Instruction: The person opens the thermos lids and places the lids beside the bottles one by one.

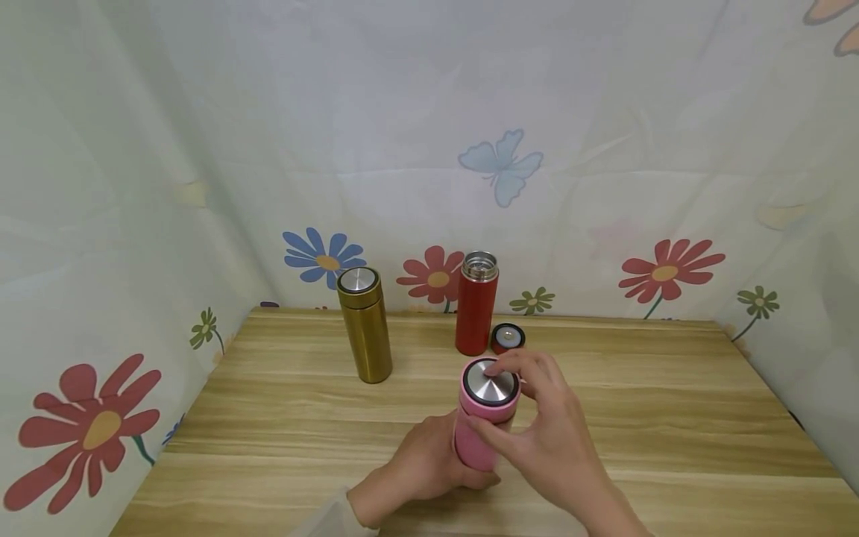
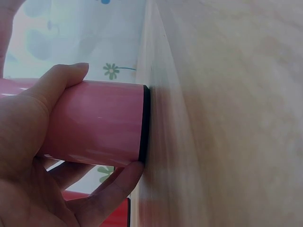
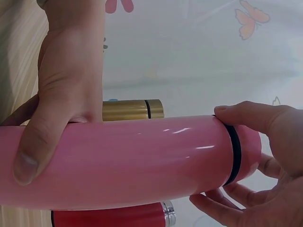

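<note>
A pink thermos bottle (image 1: 475, 446) stands near the front of the table, its black-edged base (image 2: 144, 125) at the tabletop in the left wrist view. My left hand (image 1: 431, 456) grips its lower body, thumb on one side and fingers round the other. Around the silver-topped lid (image 1: 493, 389) curls my right hand (image 1: 552, 436). Its thumb (image 3: 234, 115) presses near the dark seam under the lid, while the other fingers are on the far side and over the top. The lid sits on the bottle.
Behind stands a red thermos (image 1: 475, 317) with its steel mouth uncovered. Its lid (image 1: 508, 338) lies upside down beside it. A gold thermos (image 1: 367, 339), lid on, stands at the left. Flowered cloth (image 1: 403, 149) hangs behind and beside the wooden table (image 1: 268, 418).
</note>
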Available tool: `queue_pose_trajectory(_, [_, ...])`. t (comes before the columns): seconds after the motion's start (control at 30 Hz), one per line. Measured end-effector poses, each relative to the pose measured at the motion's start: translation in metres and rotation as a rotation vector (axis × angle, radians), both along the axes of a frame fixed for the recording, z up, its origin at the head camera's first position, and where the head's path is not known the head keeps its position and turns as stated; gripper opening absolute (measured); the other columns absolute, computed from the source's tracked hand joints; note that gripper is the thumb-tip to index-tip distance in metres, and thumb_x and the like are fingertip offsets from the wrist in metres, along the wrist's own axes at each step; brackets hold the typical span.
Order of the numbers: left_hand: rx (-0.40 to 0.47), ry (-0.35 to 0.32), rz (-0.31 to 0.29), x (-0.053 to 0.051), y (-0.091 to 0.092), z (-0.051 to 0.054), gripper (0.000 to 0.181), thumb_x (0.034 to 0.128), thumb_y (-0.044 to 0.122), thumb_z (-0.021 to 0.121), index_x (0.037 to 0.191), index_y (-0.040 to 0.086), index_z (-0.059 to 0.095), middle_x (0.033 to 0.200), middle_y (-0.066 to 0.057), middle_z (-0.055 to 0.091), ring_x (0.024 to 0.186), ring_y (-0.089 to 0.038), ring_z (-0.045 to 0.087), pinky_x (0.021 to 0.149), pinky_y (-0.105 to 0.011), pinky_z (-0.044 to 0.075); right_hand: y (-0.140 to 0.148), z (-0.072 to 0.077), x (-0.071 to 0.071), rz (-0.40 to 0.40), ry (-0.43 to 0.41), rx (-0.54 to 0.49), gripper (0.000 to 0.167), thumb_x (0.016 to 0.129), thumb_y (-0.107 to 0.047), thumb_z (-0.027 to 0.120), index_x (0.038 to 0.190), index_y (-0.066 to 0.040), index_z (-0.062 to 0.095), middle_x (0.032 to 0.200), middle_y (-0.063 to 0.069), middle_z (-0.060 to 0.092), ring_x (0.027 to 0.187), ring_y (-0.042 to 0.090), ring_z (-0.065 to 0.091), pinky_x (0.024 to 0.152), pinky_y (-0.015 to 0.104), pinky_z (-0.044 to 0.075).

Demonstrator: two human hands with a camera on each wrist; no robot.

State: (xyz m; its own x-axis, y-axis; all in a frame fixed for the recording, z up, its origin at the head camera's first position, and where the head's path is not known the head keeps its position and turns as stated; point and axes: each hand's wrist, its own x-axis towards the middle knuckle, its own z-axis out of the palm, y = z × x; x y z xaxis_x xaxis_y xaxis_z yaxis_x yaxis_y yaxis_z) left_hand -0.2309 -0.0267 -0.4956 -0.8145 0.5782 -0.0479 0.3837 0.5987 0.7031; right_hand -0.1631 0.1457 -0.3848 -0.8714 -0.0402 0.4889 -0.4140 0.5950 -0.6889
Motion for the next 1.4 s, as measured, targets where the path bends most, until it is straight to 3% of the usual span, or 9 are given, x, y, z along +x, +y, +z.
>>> queue_pose_trajectory(0.33, [0.020,-0.003,-0.014,0.000,-0.001,-0.001,0.069,0.0723,0.057,0.088,0.125,0.026,0.056,0.100,0.014,0.069,0.082,0.000,0.060,0.073,-0.025,0.050,0.008,0.003,-0.002,0.103,-0.038,-0.018,0.063,0.072,-0.005,0.094,0.123,-0.025,0.063,0.126,-0.007,0.061,0.118,0.011,0.061,0.093,0.041,0.059])
queue_pose_trajectory(0.67, [0.018,0.002,-0.018,-0.001,-0.001,-0.002,0.070,0.0724,0.057,0.088,0.125,0.026,0.056,0.101,0.013,0.069,0.083,0.000,0.060,0.073,-0.025,0.050,0.008,0.002,-0.002,0.113,-0.035,-0.026,0.067,0.070,-0.001,0.093,0.124,-0.026,0.062,0.126,-0.009,0.061,0.119,0.009,0.059,0.095,0.044,0.057])
queue_pose_trajectory(0.9, [0.015,0.027,-0.022,0.000,-0.001,-0.003,0.068,0.0721,0.057,0.088,0.124,0.028,0.056,0.100,0.015,0.069,0.082,0.001,0.060,0.072,-0.025,0.050,0.006,0.000,-0.001,0.111,-0.014,-0.015,0.071,0.072,-0.016,0.096,0.131,-0.028,0.058,0.129,-0.010,0.058,0.123,0.009,0.055,0.099,0.051,0.054])
queue_pose_trajectory(1.13, [-0.002,0.028,-0.013,0.000,-0.001,-0.003,0.068,0.0717,0.059,0.087,0.125,0.029,0.056,0.101,0.015,0.069,0.083,0.000,0.060,0.073,-0.026,0.049,0.000,0.001,0.003,-0.014,0.013,0.061,0.076,0.069,-0.030,0.099,0.133,-0.031,0.058,0.129,-0.006,0.052,0.123,0.014,0.057,0.100,0.052,0.054])
queue_pose_trajectory(1.4, [-0.029,0.021,0.012,0.002,0.000,-0.001,0.067,0.0722,0.058,0.088,0.123,0.024,0.061,0.098,0.013,0.069,0.082,-0.001,0.059,0.072,-0.026,0.049,-0.010,-0.001,0.006,-0.222,0.159,0.220,0.077,0.062,-0.044,0.100,0.129,-0.027,0.065,0.126,0.005,0.054,0.109,0.018,0.053,0.076,0.038,0.054])
